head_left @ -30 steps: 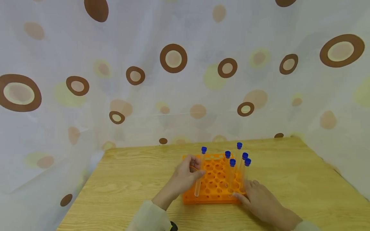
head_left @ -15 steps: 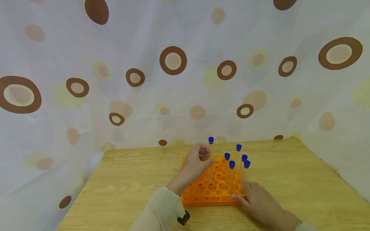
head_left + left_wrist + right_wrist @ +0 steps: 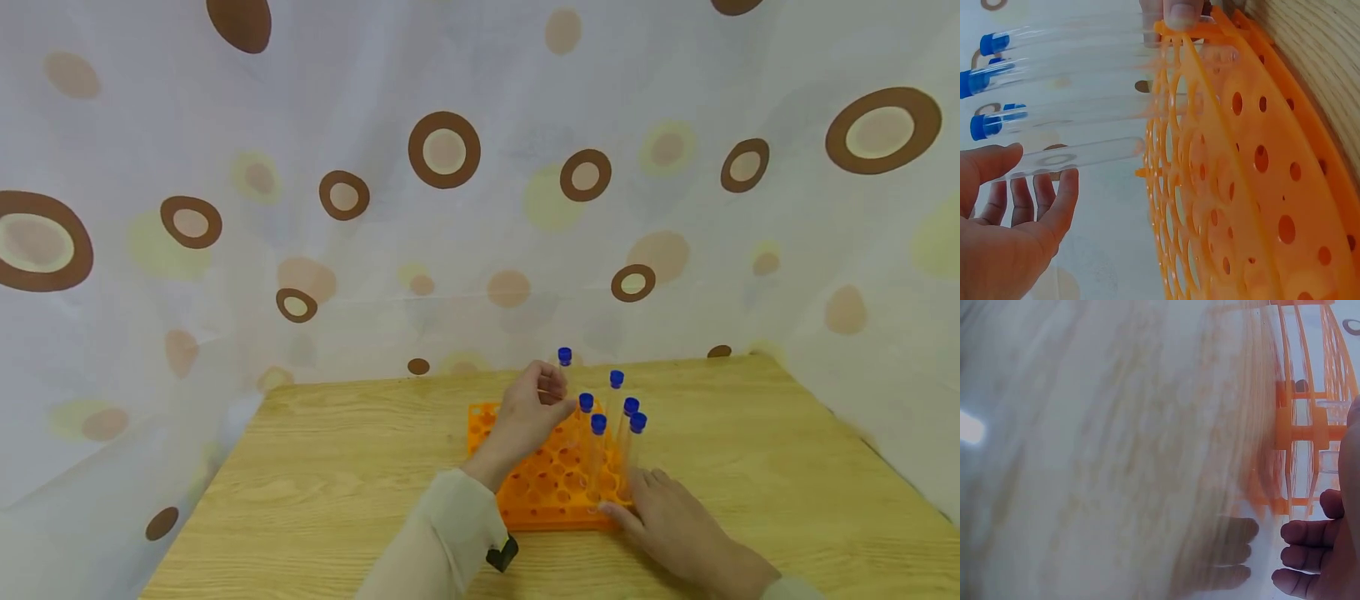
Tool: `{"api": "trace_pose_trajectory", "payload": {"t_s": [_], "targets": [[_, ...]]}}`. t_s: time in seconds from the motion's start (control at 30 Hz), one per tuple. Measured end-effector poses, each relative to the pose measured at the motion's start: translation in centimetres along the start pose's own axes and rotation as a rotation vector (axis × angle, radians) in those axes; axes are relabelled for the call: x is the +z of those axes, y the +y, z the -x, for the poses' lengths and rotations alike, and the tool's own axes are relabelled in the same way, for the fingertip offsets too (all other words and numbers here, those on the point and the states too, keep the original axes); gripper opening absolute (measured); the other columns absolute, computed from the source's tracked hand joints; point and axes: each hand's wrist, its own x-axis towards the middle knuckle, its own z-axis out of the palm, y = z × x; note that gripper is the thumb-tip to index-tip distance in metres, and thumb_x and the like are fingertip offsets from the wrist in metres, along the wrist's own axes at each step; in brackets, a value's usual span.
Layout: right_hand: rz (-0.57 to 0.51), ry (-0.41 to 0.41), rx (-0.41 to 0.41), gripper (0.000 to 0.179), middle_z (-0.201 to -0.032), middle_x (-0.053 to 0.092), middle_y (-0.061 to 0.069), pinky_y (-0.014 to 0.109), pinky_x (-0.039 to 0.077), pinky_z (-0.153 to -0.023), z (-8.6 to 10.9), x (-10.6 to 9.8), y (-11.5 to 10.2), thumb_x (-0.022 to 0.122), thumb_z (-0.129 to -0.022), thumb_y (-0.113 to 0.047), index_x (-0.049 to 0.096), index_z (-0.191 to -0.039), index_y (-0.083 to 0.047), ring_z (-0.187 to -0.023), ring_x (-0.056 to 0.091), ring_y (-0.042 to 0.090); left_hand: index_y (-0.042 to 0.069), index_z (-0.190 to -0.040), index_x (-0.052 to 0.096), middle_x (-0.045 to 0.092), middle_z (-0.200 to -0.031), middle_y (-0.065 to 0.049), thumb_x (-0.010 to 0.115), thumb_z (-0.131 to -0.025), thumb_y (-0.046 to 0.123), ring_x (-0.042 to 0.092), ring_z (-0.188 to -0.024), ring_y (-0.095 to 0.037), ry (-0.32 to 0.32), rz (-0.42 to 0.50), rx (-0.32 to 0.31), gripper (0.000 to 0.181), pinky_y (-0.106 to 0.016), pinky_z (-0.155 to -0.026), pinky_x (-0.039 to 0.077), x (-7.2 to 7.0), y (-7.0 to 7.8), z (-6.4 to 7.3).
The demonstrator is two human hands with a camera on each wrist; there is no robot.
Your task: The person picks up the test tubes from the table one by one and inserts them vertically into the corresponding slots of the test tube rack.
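Note:
Between the thumb and fingers of my left hand (image 3: 527, 412) is a clear test tube (image 3: 1085, 156) with a blue cap. In the left wrist view its rounded end sits just off the top of the orange test tube rack (image 3: 543, 482). Several other blue-capped tubes (image 3: 598, 425) stand in the rack's right part. My right hand (image 3: 678, 529) holds the rack's front right corner, its thumb at the front edge and the fingers along the right side. In the right wrist view its fingertips (image 3: 1297, 532) show beside the rack's end.
The rack stands on a wooden table (image 3: 337, 475). Many open holes show across the rack's left and middle. A pale curtain (image 3: 480, 242) with brown circles hangs behind the table and along both sides.
My left hand has lifted the test tube and carried it right and toward the rack's back, near the standing tubes. The right hand stays at the rack's corner.

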Motion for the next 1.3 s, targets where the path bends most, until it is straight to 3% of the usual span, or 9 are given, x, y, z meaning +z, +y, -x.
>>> {"api": "trace_pose_trajectory", "payload": {"t_s": [0.43, 0.6, 0.73, 0.83, 1.3], "targets": [[-0.002, -0.006, -0.003, 0.073, -0.127, 0.064, 0.017, 0.058, 0.042, -0.104, 0.1, 0.0, -0.2, 0.04, -0.097, -0.066, 0.052, -0.132, -0.003, -0.113, 0.06, 0.031, 0.014, -0.103, 0.054, 0.058, -0.1, -0.002, 0.07, -0.09, 0.005, 0.059, -0.088, -0.011, -0.007, 0.033, -0.034, 0.023, -0.028, -0.079, 0.056, 1.7, -0.8, -0.2], [0.121, 0.035, -0.024, 0.06, -0.097, 0.064, 0.003, 0.048, 0.048, -0.086, -0.1, 0.0, -0.2, 0.042, -0.097, -0.065, 0.058, -0.108, -0.008, -0.09, 0.056, 0.019, 0.015, -0.105, 0.055, 0.058, -0.103, -0.002, 0.071, -0.091, 0.009, 0.059, -0.091, -0.011, -0.012, 0.022, -0.048, 0.022, -0.029, -0.081, 0.055, 1.9, -1.0, 0.0], [0.194, 0.056, -0.041, 0.051, -0.076, 0.045, -0.005, 0.033, 0.035, -0.07, -0.1, -0.1, -0.2, 0.042, -0.098, -0.064, 0.053, -0.091, -0.014, -0.075, 0.038, 0.014, 0.016, -0.104, 0.054, 0.058, -0.102, 0.0, 0.071, -0.092, 0.01, 0.059, -0.092, -0.011, -0.011, 0.016, -0.062, 0.022, -0.03, -0.081, 0.055, 1.9, -1.2, 0.2], [0.216, 0.062, -0.047, 0.049, -0.072, 0.037, -0.006, 0.03, 0.027, -0.067, 0.0, -0.2, -0.2, 0.042, -0.098, -0.064, 0.05, -0.087, -0.016, -0.073, 0.031, 0.014, 0.015, -0.103, 0.054, 0.058, -0.102, -0.001, 0.07, -0.092, 0.009, 0.059, -0.092, -0.011, -0.013, 0.011, -0.061, 0.021, -0.029, -0.081, 0.056, 1.9, -1.4, 0.2], [0.216, 0.041, -0.032, 0.052, -0.074, 0.038, -0.004, 0.034, 0.029, -0.07, 0.1, -0.3, -0.2, 0.04, -0.097, -0.066, 0.049, -0.085, -0.016, -0.075, 0.032, 0.016, 0.015, -0.101, 0.054, 0.059, -0.1, 0.001, 0.071, -0.091, 0.009, 0.06, -0.092, -0.01, -0.018, -0.021, -0.081, 0.021, -0.03, -0.082, 0.056, 2.4, -1.8, 0.3]]}}
